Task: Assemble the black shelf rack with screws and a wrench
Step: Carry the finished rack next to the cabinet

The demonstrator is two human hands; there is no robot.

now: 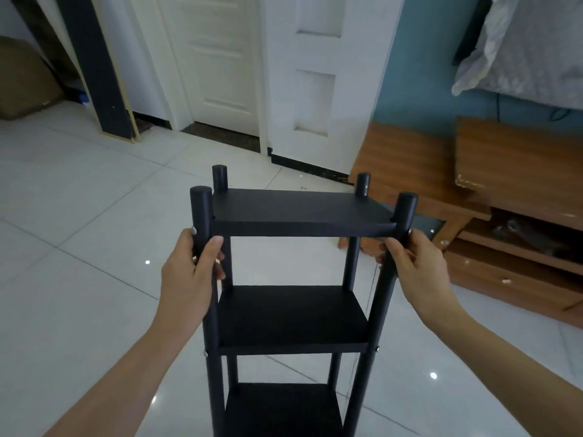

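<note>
The black shelf rack (299, 212) stands upright in front of me, with round posts at its corners and three flat shelves in sight. My left hand (189, 272) grips the near left post just under the top shelf. My right hand (416, 266) grips the near right post at the same height. Silver screw heads (193, 230) show on the outer sides of the near posts at the top and middle shelves. No wrench is in view.
White glossy floor tiles (79, 216) spread to the left and ahead. A brown wooden cabinet (473, 197) stands close on the right, with a bed above it. White doors (220, 58) and a dark upright board (101, 64) are at the back.
</note>
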